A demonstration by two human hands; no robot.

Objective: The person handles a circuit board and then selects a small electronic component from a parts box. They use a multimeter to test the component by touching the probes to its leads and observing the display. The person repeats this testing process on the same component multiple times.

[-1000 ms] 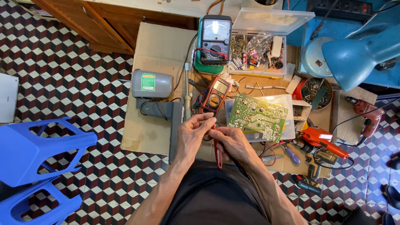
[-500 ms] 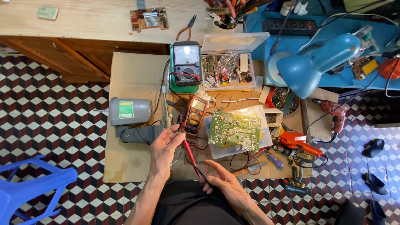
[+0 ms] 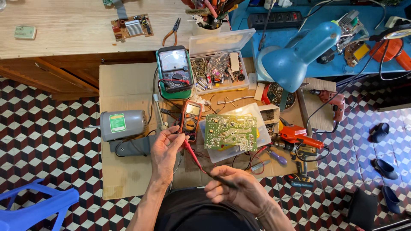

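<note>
My left hand (image 3: 166,152) pinches the upper end of a red test probe (image 3: 193,156) just below a small orange multimeter (image 3: 190,120). The probe slants down to my right hand (image 3: 234,190), which is closed around a thin black probe (image 3: 222,180) above my lap. It is unclear whether that hand also touches the red probe. Right of the meter, a green circuit board (image 3: 231,131) lies on a clear plastic lid. All of this rests on a cardboard sheet (image 3: 124,173) on the tiled floor.
A grey motor (image 3: 122,125) sits left of my left hand. Behind are a green analog meter (image 3: 174,72) and a clear parts box (image 3: 218,70). A blue desk lamp (image 3: 295,64), red drills (image 3: 299,136) and loose tools crowd the right. A blue plastic stool (image 3: 38,207) stands at lower left.
My hands have drawn apart: the left went up toward the orange meter with the red probe's end, the right came back toward my lap. The view has tilted up.
</note>
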